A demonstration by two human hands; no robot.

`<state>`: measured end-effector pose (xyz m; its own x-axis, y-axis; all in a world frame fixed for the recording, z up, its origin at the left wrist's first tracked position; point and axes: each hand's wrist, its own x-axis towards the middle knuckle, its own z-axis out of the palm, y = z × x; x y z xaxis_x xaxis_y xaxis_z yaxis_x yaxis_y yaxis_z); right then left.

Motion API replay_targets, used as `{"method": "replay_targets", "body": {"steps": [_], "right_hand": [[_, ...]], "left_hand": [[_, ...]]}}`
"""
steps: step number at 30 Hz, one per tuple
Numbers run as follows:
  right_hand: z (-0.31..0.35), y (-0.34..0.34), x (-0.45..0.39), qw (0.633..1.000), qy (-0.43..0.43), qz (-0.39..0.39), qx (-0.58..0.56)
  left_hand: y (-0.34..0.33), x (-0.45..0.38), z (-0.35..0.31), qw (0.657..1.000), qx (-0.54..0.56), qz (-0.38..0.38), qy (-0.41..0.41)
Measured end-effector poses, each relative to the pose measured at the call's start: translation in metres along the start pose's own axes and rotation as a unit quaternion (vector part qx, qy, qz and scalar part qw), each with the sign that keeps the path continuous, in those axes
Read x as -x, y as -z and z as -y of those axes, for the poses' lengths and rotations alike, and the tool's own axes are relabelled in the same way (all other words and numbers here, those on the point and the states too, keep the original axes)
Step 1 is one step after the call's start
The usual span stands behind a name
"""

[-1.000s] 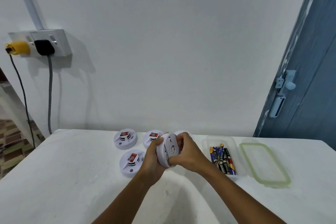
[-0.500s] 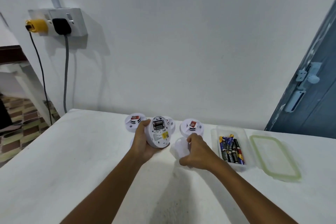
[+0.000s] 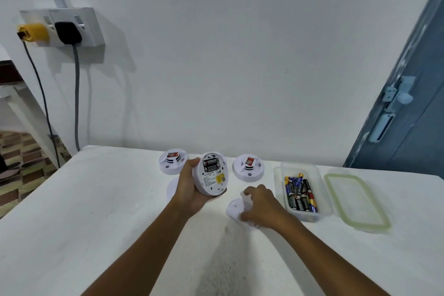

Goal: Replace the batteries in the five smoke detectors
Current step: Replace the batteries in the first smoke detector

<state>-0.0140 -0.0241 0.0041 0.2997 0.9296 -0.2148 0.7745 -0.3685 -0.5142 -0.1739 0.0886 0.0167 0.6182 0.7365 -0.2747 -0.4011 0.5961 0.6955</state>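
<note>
We are facing a white wall point(image 3: 240, 55) with a socket point(image 3: 72, 26), beside a blue door point(image 3: 418, 108).

Opened white smoke detector point(image 3: 211, 176) tilted, two black batteries point(image 3: 211, 164) showing, spare batteries point(image 3: 300, 193) in clear tub point(image 3: 278, 175)

The left hand point(image 3: 189, 187) holds a smoke detector point(image 3: 211, 173) tilted above the table point(image 3: 96, 211), two batteries point(image 3: 211, 164) seated in its upper part. Just right of it, the right hand point(image 3: 262, 204) rests on a cover plate point(image 3: 236, 209) lying on the table. Beyond the hands sit two detectors, one left point(image 3: 171, 161), one right point(image 3: 248, 167). Right of the right hand is a container point(image 3: 280, 175) of loose batteries point(image 3: 299, 193), its lid point(image 3: 355, 202) farther right.
</note>
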Motion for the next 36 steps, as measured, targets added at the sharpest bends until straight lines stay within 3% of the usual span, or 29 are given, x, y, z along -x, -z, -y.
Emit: {"method": "replay_targets", "body": {"steps": [5, 9, 16, 21, 26, 36], "right_hand": [[-0.007, 0.038, 0.010, 0.988, 0.030, -0.114, -0.102], [-0.026, 0.071, 0.022, 0.970, -0.001, -0.202, -0.137], [-0.079, 0.125, 0.055, 0.949, -0.046, -0.276, -0.144], [-0.138, 0.154, 0.083, 0.944, -0.042, -0.294, -0.145], [-0.190, 0.173, 0.096, 0.939, -0.030, -0.293, -0.178], [-0.213, 0.140, 0.075, 0.870, -0.005, -0.247, -0.427]], "left_hand": [[-0.021, -0.017, 0.008, 0.999, -0.002, 0.034, 0.020], [-0.051, -0.039, 0.023, 0.996, -0.006, 0.068, 0.054], [-0.138, -0.064, 0.059, 0.985, -0.055, 0.133, 0.092], [-0.203, -0.070, 0.105, 0.982, -0.043, 0.162, 0.090], [-0.248, -0.074, 0.158, 0.986, -0.008, 0.143, 0.087], [-0.268, -0.066, 0.206, 0.994, 0.078, 0.075, 0.034]]}}
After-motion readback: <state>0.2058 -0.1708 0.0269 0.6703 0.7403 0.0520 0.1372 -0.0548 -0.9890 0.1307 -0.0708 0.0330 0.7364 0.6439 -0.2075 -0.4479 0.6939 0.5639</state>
